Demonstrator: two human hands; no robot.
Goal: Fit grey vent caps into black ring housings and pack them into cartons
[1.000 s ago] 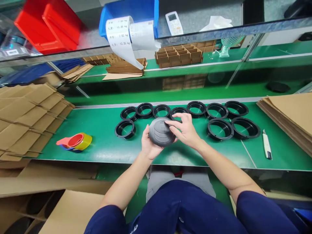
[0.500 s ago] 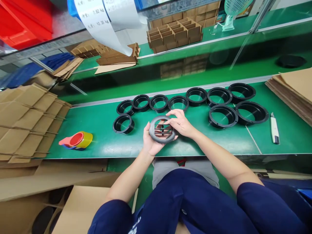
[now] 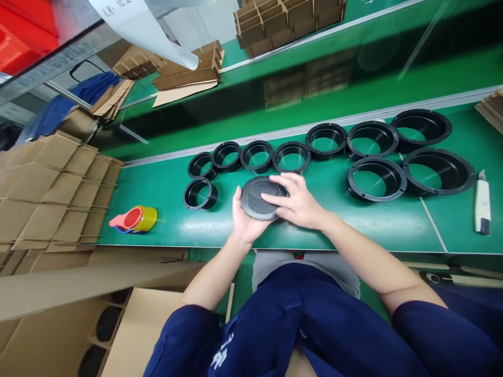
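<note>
A round dark grey air vent point(image 3: 251, 201) lies face up in my left hand point(image 3: 245, 222), whose thumb stands at its left rim and whose palm is under it. Its slats lie flat, closing off the middle. My right hand point(image 3: 301, 204) is over the vent's right side with fingers stretched and apart. One fingertip touches the slats and another is at the far rim. Just behind the vent are black flanged rings point(image 3: 291, 157), several in a row along the bench. One more ring point(image 3: 200, 193) stands to the left of my hands.
On the green bench point(image 3: 212, 230) lie a yellow-and-red tape roll point(image 3: 143, 219) at left and a utility knife point(image 3: 482, 204) at far right. Cardboard dividers point(image 3: 51, 188) are stacked at left. An open carton point(image 3: 141, 319) is below. A paper strip point(image 3: 157, 36) hangs overhead.
The vent's slats have turned from open, with gaps showing through, to flat and closed. My right fingers have moved onto its face. The camera view has shifted down and come closer.
</note>
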